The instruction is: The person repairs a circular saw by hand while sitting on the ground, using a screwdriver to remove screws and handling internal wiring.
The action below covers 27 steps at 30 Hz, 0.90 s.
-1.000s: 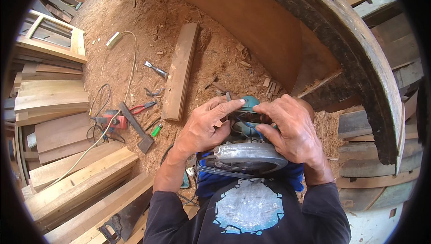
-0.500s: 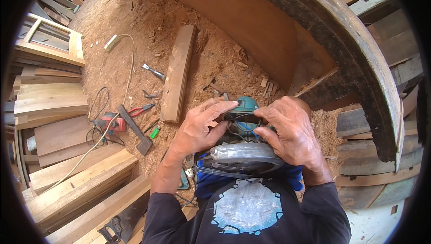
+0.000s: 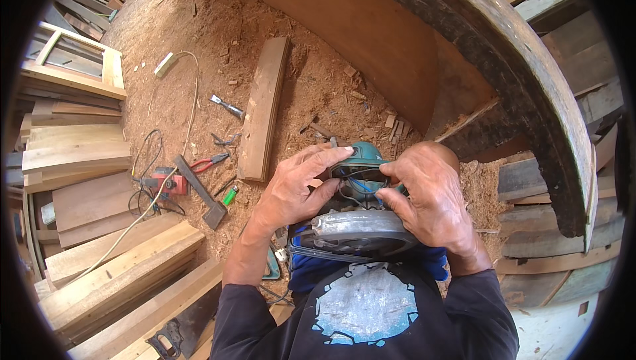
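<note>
A circular saw (image 3: 361,223) with a grey metal guard rests in my lap, its teal motor housing (image 3: 364,151) pointing away from me. The housing is opened up, and thin blue and dark wires (image 3: 358,178) show in the gap. My left hand (image 3: 301,184) grips the left side of the housing, index finger on top and thumb below at the opening. On the right side, my right hand (image 3: 427,191) is closed, thumb and index finger pinching a dark wire at the gap's edge. Its other fingers curl out of sight.
Left of me on sawdust lie a hatchet (image 3: 199,191), red-handled pliers (image 3: 210,160), a green lighter (image 3: 230,195), and a red power tool (image 3: 165,181) with its cord. Beyond is a wooden plank (image 3: 265,108). A large curved wooden piece (image 3: 523,82) arches at right; boards (image 3: 119,270) are stacked left.
My right thumb and index finger have shifted slightly at the opening, and the wires there have moved a little. My left hand keeps its place on the housing.
</note>
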Each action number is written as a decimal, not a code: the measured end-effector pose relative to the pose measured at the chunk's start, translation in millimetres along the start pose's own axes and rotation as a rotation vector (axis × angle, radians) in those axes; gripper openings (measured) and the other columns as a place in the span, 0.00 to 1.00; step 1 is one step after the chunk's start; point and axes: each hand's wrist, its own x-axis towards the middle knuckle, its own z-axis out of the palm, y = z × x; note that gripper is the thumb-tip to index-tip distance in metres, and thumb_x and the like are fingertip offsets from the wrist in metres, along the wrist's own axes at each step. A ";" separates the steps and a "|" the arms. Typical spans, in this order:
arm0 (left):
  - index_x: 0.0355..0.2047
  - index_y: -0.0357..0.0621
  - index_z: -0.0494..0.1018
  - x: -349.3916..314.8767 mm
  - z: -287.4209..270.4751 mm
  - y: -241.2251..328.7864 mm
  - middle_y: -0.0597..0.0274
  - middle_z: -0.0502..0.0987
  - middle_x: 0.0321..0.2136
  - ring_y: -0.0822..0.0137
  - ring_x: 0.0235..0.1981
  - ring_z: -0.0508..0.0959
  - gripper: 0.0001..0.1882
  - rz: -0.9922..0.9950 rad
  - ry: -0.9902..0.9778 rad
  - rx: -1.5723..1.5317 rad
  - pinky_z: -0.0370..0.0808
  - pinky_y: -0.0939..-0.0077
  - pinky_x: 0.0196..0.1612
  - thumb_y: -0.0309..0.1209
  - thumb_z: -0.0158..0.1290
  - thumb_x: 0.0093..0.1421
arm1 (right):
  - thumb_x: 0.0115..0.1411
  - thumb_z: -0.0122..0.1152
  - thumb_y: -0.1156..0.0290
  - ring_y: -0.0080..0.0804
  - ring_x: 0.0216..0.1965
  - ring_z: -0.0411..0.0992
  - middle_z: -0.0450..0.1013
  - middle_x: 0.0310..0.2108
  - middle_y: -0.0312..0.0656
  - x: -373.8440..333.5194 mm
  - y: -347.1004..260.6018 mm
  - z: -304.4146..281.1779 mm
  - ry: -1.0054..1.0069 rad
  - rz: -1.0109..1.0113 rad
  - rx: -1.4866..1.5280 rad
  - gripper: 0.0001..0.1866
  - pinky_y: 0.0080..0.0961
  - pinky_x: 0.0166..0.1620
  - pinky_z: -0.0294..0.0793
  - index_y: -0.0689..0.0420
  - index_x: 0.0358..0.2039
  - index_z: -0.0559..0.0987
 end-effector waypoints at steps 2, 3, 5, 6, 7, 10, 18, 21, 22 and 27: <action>0.65 0.47 0.77 0.4 0.0 -0.1 0.51 0.85 0.45 0.54 0.36 0.83 0.35 0.016 0.000 -0.003 0.81 0.64 0.39 0.18 0.68 0.55 | 0.57 0.76 0.72 0.52 0.37 0.74 0.76 0.34 0.49 -0.6 -0.3 0.3 0.011 -0.006 -0.027 0.17 0.47 0.42 0.72 0.61 0.46 0.80; 0.65 0.48 0.77 -0.1 -0.3 0.3 0.51 0.84 0.45 0.53 0.37 0.83 0.36 -0.010 -0.012 -0.010 0.81 0.63 0.40 0.18 0.69 0.55 | 0.57 0.76 0.73 0.52 0.37 0.74 0.76 0.34 0.49 -1.0 -0.5 1.1 0.028 -0.008 -0.028 0.17 0.47 0.41 0.72 0.61 0.46 0.81; 0.65 0.48 0.77 2.0 -2.8 2.9 0.51 0.84 0.45 0.53 0.38 0.83 0.36 -0.032 -0.026 -0.021 0.81 0.63 0.41 0.18 0.69 0.55 | 0.57 0.76 0.73 0.52 0.37 0.74 0.76 0.34 0.49 -2.8 -1.0 1.4 0.046 -0.007 -0.034 0.17 0.47 0.41 0.72 0.61 0.46 0.81; 0.64 0.48 0.77 3.4 -6.6 5.9 0.50 0.83 0.47 0.53 0.39 0.83 0.35 -0.053 -0.061 0.021 0.82 0.63 0.44 0.18 0.69 0.55 | 0.57 0.76 0.73 0.52 0.36 0.75 0.77 0.33 0.48 -4.2 -1.5 1.4 0.056 0.004 -0.039 0.17 0.47 0.40 0.73 0.61 0.45 0.81; 0.64 0.48 0.78 5.5 -9.7 9.7 0.49 0.83 0.49 0.53 0.41 0.83 0.35 -0.074 -0.095 0.065 0.82 0.63 0.46 0.19 0.69 0.55 | 0.57 0.76 0.73 0.52 0.36 0.75 0.77 0.32 0.48 -5.4 -2.2 1.8 0.066 0.014 -0.043 0.16 0.47 0.39 0.73 0.60 0.45 0.82; 0.60 0.44 0.78 14.5 -11.9 15.7 0.46 0.82 0.53 0.50 0.46 0.83 0.31 0.010 -0.040 0.163 0.81 0.60 0.54 0.19 0.69 0.55 | 0.57 0.77 0.74 0.51 0.34 0.76 0.78 0.31 0.47 -9.1 -1.3 6.9 0.130 0.021 -0.027 0.15 0.46 0.38 0.74 0.60 0.43 0.83; 0.56 0.40 0.79 19.4 -8.4 7.6 0.44 0.83 0.52 0.42 0.55 0.82 0.25 0.023 -0.120 0.061 0.80 0.54 0.59 0.22 0.67 0.57 | 0.57 0.76 0.77 0.51 0.35 0.78 0.80 0.32 0.48 -14.6 4.8 6.5 0.163 0.051 -0.005 0.12 0.45 0.39 0.76 0.60 0.42 0.85; 0.59 0.42 0.79 21.9 -5.7 10.3 0.46 0.84 0.49 0.42 0.54 0.82 0.28 0.047 -0.108 0.048 0.80 0.53 0.58 0.22 0.67 0.56 | 0.57 0.75 0.77 0.51 0.36 0.80 0.82 0.33 0.49 -15.5 2.3 5.3 0.165 0.085 0.029 0.12 0.45 0.40 0.77 0.61 0.43 0.85; 0.61 0.44 0.78 22.6 -5.3 11.7 0.47 0.83 0.46 0.42 0.52 0.81 0.31 0.071 -0.098 0.049 0.79 0.52 0.57 0.20 0.67 0.55 | 0.58 0.75 0.77 0.51 0.36 0.80 0.83 0.34 0.49 -15.8 1.3 5.0 0.173 0.103 0.049 0.12 0.44 0.40 0.78 0.61 0.43 0.85; 0.61 0.45 0.79 22.9 -7.0 8.2 0.49 0.83 0.45 0.44 0.51 0.82 0.32 0.136 -0.136 0.131 0.80 0.53 0.56 0.21 0.68 0.55 | 0.59 0.74 0.77 0.51 0.37 0.82 0.84 0.36 0.51 -18.2 6.3 9.9 0.145 0.084 0.163 0.14 0.43 0.42 0.79 0.62 0.46 0.86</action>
